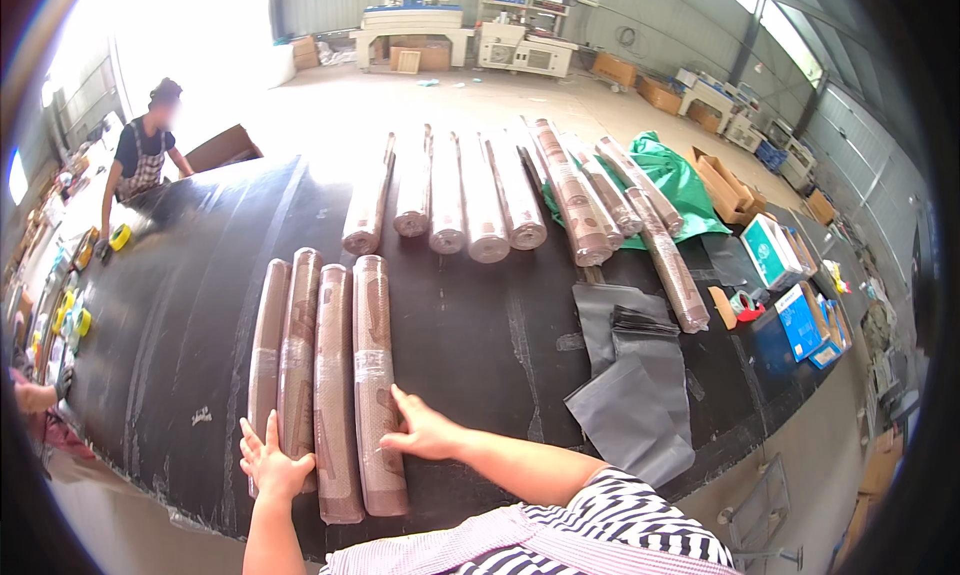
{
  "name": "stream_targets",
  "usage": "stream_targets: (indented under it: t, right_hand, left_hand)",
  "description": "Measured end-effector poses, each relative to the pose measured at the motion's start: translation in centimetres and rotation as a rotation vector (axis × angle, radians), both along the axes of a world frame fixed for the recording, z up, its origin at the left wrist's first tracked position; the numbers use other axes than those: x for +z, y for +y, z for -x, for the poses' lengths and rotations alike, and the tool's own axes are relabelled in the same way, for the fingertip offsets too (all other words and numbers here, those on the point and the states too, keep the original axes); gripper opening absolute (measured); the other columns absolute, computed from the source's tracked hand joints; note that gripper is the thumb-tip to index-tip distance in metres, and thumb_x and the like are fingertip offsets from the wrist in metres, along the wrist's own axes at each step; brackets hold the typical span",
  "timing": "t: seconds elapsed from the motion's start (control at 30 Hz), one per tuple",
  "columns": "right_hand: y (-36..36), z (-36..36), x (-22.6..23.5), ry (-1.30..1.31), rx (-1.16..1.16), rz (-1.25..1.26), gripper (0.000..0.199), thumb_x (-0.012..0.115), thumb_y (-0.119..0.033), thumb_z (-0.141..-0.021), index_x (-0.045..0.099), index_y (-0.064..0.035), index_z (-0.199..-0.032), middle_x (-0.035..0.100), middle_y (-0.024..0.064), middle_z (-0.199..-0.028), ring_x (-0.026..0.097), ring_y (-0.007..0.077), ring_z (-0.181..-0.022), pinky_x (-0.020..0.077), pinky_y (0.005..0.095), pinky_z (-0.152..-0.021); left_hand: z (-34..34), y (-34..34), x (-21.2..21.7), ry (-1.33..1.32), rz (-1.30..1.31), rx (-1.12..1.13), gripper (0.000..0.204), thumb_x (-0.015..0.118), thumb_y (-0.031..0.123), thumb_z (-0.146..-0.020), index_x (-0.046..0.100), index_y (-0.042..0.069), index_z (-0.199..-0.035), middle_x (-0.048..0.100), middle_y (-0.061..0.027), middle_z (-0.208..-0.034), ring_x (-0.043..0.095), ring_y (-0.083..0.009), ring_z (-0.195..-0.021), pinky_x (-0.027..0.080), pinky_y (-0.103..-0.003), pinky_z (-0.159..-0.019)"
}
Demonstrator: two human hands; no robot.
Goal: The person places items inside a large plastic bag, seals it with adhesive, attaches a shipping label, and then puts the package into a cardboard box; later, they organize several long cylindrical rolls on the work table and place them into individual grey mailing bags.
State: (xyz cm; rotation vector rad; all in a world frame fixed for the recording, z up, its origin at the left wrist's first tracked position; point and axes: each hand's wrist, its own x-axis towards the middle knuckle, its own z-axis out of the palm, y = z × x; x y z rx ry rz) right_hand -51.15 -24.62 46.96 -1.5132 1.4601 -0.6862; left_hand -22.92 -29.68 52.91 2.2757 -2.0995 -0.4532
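Four brown wrapped rolls [330, 375] lie side by side on the black table [180, 325], long axes running away from the person. The left hand [270, 462] rests flat on the near ends of the two leftmost rolls, fingers spread and pointing up along them, gripping nothing. The right hand [420, 430] presses its open palm against the right flank of the fourth roll [377, 375] — fingers loosely spread, thumb up along the side, nothing pinched. So the four rolls sit between the two hands, just beyond the left fingertips and directly left of the right fingers.

Well beyond the fingertips, a second row of pale rolls [450, 195] lies across the table — five close together, then about five more patterned ones [610, 200] fanned out to the right, partly over a green sheet [680, 180]. Right of the right hand lies a heap of grey plastic bags [630, 385]. Far left, another person [140, 165] leans on the table.
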Motion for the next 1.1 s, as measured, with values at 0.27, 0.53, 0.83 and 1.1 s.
stream_targets:
  t: [0.27, 0.53, 0.83, 1.1]
  right_hand:
    - [-2.8, 2.8, 0.8, -0.193, 0.216, -0.1, 0.09, 0.074, -0.032, -0.085, 0.025, 0.0007, -0.153, 0.052, 0.0225, -0.136, 0.063, 0.0249, -0.104, 0.0485, 0.0369, -0.098]
    - [-8.9, 35.0, 4.0, 0.928, -1.143, 0.612, 0.068, 0.075, -0.021, -0.073, 0.049, -0.0021, -0.134, 0.057, 0.0215, -0.123, 0.053, 0.0384, -0.116, 0.0432, 0.0461, -0.101]
    - [-12.4, 40.8, 6.6, 1.096, -1.088, -0.205, 0.118, 0.086, -0.043, -0.063, 0.016, -0.0215, -0.157, 0.046, 0.0215, -0.138, 0.052, 0.0365, -0.125, 0.0452, 0.0437, -0.103]
    - [-3.2, 47.6, -1.7, -0.944, -0.946, 0.537, 0.049, 0.062, -0.023, -0.09, 0.052, -0.0063, -0.135, 0.063, 0.0103, -0.123, 0.063, 0.028, -0.107, 0.0525, 0.0395, -0.089]
  left_hand:
    - [-0.6, -0.2, -0.5, -0.016, 0.005, 0.025, 0.107, 0.081, 0.034, -0.056, 0.033, 0.03, -0.152, 0.006, -0.0179, -0.162, 0.021, -0.0402, -0.144, 0.023, -0.056, -0.114]
    - [-0.6, -0.4, -0.8, 0.009, 0.032, 0.007, 0.107, 0.081, 0.034, -0.054, 0.036, 0.027, -0.15, 0.006, -0.0166, -0.163, 0.02, -0.0417, -0.144, 0.022, -0.057, -0.114]
    - [-0.8, -0.2, -0.9, -0.033, 0.044, 0.026, 0.107, 0.078, 0.031, -0.052, 0.036, 0.027, -0.15, 0.011, -0.0173, -0.162, 0.023, -0.0437, -0.143, 0.022, -0.057, -0.115]
    - [-0.7, -0.4, -1.7, -0.032, 0.091, 0.017, 0.107, 0.076, 0.024, -0.05, 0.038, 0.024, -0.15, 0.013, -0.0162, -0.163, 0.024, -0.0422, -0.144, 0.022, -0.055, -0.115]
